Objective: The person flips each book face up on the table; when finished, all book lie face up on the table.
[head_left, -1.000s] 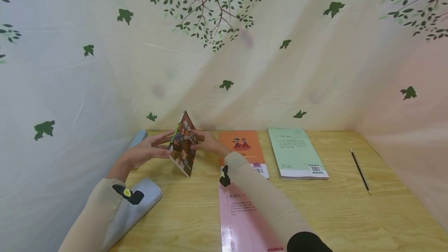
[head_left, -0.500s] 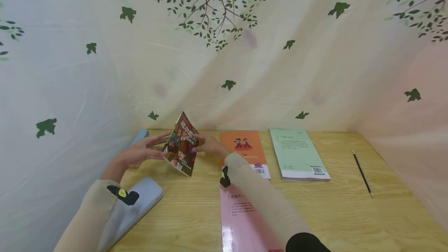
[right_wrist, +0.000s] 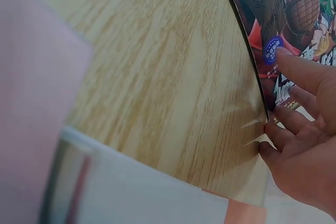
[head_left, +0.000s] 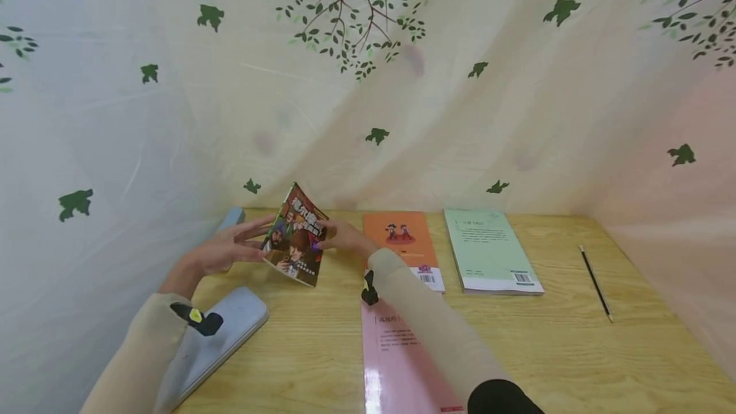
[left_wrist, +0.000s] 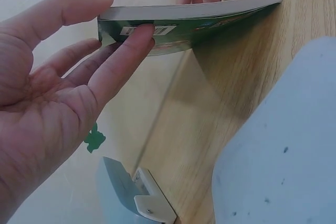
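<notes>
Paperback with cartoon figures on its cover [head_left: 296, 235] stands tilted above the far left part of the wooden desk [head_left: 644, 350], held between two hands, front facing the wearer. Contact of its lower corner with the desk: cannot tell.

Right-hand grip [head_left: 345, 238]: clamped on the paperback's right edge, thumb on the front cover beside a round blue badge [right_wrist: 272, 50], other fingers at or behind the edge.

Left-hand grip [head_left: 224, 251]: digits apart and mostly straight; thumb tip at the lower left corner, one fingertip against the green back cover, partly over a barcode [left_wrist: 166, 31].

Right of the paperback: orange book [head_left: 400, 229], then green book [head_left: 489, 248], then black pencil [head_left: 596, 285], all lying flat. Pink book [head_left: 391, 369] lies nearer the wearer, partly under the right sleeve [head_left: 437, 331]. Pale blue round-cornered object [head_left: 224, 331] lies by the left sleeve [head_left: 132, 350].
</notes>
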Demonstrator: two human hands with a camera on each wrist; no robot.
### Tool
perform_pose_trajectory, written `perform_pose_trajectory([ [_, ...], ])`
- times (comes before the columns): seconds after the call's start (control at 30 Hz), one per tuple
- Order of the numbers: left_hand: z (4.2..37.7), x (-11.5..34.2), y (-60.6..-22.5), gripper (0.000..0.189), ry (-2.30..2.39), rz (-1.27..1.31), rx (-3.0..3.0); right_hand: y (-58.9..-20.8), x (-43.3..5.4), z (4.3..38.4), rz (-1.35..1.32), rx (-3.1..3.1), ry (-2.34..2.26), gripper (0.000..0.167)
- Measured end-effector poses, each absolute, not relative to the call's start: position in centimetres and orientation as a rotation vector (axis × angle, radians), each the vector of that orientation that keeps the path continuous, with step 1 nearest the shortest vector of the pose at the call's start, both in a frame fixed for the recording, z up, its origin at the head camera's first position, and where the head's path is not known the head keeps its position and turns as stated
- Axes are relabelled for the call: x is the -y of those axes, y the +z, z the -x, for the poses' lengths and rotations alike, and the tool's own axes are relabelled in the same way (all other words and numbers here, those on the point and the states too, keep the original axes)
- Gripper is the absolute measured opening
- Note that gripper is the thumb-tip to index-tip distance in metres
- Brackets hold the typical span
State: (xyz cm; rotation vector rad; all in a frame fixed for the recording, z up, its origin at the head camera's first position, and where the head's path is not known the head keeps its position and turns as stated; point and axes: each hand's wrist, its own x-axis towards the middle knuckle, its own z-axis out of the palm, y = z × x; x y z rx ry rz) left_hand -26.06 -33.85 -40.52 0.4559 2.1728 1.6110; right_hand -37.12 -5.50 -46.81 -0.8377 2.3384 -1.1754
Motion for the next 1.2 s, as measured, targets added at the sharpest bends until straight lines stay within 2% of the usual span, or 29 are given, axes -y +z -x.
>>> perform_pose_trajectory([
  [0.6,25.5,33.9,-41.2,0.086,1.535,-0.395,-2.234,-46.9,5.3,37.2,0.803,-2.395,-1.104,0.067],
  [1.2,25.3,33.0,-42.9,0.087,1.543,-0.347,-2.278,-46.3,3.8,36.8,0.876,-2.437,-0.964,0.063],
])
